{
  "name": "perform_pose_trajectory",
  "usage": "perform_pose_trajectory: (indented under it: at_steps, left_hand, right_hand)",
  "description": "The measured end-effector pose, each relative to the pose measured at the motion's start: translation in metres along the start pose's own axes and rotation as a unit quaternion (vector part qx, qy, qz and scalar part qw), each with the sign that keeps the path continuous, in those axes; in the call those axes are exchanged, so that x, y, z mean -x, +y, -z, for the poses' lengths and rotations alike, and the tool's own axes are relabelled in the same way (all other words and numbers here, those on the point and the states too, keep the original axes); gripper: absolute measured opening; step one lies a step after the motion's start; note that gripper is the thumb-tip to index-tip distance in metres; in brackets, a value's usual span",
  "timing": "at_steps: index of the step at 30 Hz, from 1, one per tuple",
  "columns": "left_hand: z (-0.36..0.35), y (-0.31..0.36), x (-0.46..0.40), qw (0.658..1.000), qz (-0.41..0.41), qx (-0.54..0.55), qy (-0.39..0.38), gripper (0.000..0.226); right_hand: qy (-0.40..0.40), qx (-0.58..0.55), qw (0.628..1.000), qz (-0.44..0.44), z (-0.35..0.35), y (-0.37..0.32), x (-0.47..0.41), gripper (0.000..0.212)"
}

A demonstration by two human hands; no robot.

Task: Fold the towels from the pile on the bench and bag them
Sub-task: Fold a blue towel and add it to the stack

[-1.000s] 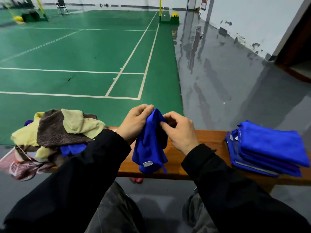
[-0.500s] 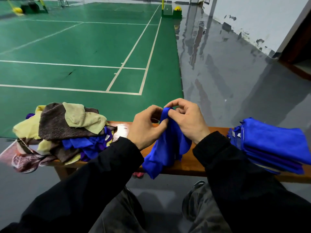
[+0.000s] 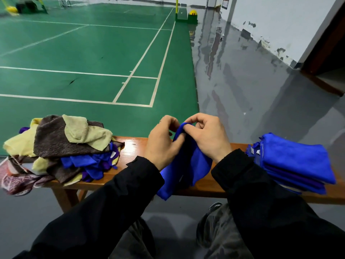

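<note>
Tabletop (image 3: 134, 146): wooden bench in front of me; it carries the pile on my left and the stack on my right
Pile (image 3: 61, 146): unfolded towels, brown, yellow and blue, heaped loosely; several overhang the near and left edges
Folded stack (image 3: 296, 163): blue towels laid flat on the right part of the tabletop, well apart from the pile
Blue towel (image 3: 186, 165): the towel in work; it hangs bunched from my hands, above the middle of the tabletop, its lower end draped past the near edge
Left hand (image 3: 164, 143): clenched on the towel's upper edge, fingers curled round the cloth
Right hand (image 3: 207, 135): pinching the same upper edge, touching the left hand
Bag: not visible in this view
Risk 1: both grips sit at one point; I judge the cloth could stay twisted and fold crooked
Risk 2: the hanging end could slip off the tabletop to the floor if one pinch loosens
Change: half a second ago my hands held the same edge alike; the towel now hangs slightly straighter, and pile and stack are unmoved
</note>
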State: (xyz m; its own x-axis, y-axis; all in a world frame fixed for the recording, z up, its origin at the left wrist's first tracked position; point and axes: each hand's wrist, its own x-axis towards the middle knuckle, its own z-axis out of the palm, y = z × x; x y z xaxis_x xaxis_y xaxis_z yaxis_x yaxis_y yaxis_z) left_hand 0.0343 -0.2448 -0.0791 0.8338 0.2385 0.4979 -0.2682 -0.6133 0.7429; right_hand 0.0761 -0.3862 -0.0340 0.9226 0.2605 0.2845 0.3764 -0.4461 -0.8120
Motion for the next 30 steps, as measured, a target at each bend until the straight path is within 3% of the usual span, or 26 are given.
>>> perform_pose_trajectory:
  at_steps: [3, 5, 7, 9, 10, 14, 17, 19, 23, 26, 28, 30]
  left_hand:
    - [0.006, -0.004, 0.002, 0.997, 0.006, -0.071, 0.043, 0.016]
    - [0.011, -0.008, 0.000, 0.988, 0.013, -0.149, 0.029, 0.009]
    - [0.016, -0.013, -0.004, 0.987, 0.025, -0.159, 0.010, 0.011]
    - [0.021, -0.016, -0.006, 0.992, 0.002, -0.127, 0.002, 0.018]
    - [0.022, -0.018, -0.006, 0.991, -0.023, -0.134, -0.007, 0.020]
    - [0.027, -0.025, -0.010, 0.952, -0.084, -0.290, -0.046, 0.014]
    - [0.035, -0.037, -0.014, 0.923, -0.035, -0.374, -0.080, 0.019]
    - [0.046, -0.045, -0.016, 0.925, 0.009, -0.369, -0.087, 0.021]
    - [0.069, -0.058, -0.023, 0.964, 0.066, -0.258, -0.017, 0.013]
    - [0.073, -0.046, -0.027, 0.986, 0.162, 0.034, 0.006, 0.009]
    - [0.069, -0.039, -0.029, 0.937, 0.249, 0.244, 0.035, 0.022]
    - [0.065, -0.042, -0.032, 0.889, 0.285, 0.357, 0.039, 0.026]
  right_hand:
    - [0.004, 0.017, 1.000, 0.007, 0.001, 0.004, -0.002, 0.009]
    - [-0.038, 0.037, 0.999, 0.013, 0.005, 0.006, -0.005, 0.009]
    - [-0.152, 0.106, 0.982, 0.022, 0.011, 0.006, -0.004, 0.014]
    - [-0.277, 0.219, 0.935, 0.042, 0.013, 0.007, -0.001, 0.018]
    - [-0.297, 0.264, 0.916, 0.054, 0.014, 0.009, 0.000, 0.018]
    - [-0.181, 0.306, 0.933, 0.060, 0.029, 0.019, -0.009, 0.022]
    - [-0.139, 0.363, 0.918, 0.078, 0.036, 0.029, -0.015, 0.022]
    - [-0.102, 0.346, 0.931, 0.060, 0.042, 0.036, -0.018, 0.016]
    - [-0.026, 0.220, 0.975, -0.034, 0.064, 0.059, -0.033, 0.027]
    - [0.017, 0.114, 0.990, -0.077, 0.072, 0.071, -0.041, 0.021]
    - [0.022, 0.036, 0.994, -0.100, 0.072, 0.074, -0.044, 0.020]
    - [0.025, 0.014, 0.992, -0.123, 0.070, 0.077, -0.044, 0.032]
